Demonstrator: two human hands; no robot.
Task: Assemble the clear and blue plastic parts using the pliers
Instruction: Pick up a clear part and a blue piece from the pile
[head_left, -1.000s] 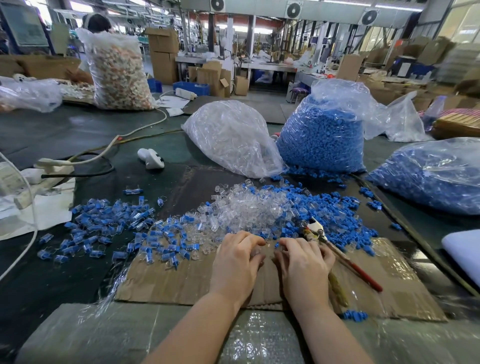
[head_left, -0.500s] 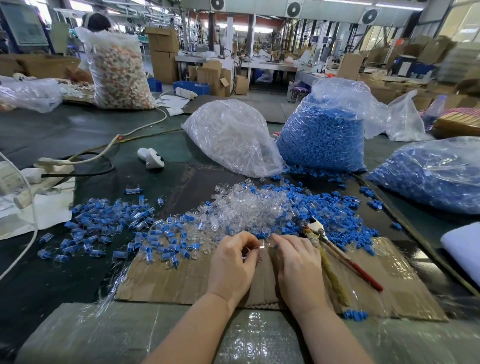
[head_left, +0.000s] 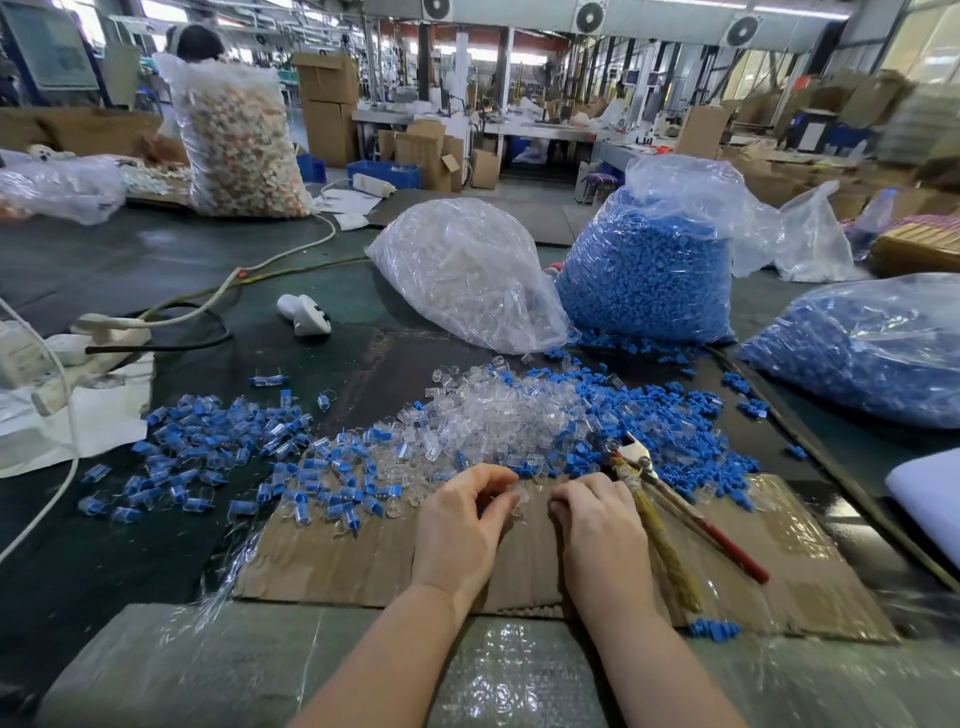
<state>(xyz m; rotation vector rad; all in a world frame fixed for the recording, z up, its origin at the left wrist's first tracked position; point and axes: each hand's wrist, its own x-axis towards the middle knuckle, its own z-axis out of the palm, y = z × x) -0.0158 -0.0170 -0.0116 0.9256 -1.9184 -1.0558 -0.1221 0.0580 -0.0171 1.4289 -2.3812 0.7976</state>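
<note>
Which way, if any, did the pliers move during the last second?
No, they did not move. The pliers lie where they were on the cardboard, head against the near edge of the blue pile, red handle toward the right.

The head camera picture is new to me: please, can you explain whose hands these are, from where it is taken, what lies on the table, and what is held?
The camera sits on a person's head and looks down at their own two bare hands; there is no robot. The left hand pinches a small clear plastic part. The right hand is curled; whether it holds anything is hidden. On the cardboard sheet lie a pile of clear parts, loose blue parts and the pliers, untouched. Joined pieces lie on the left.
</note>
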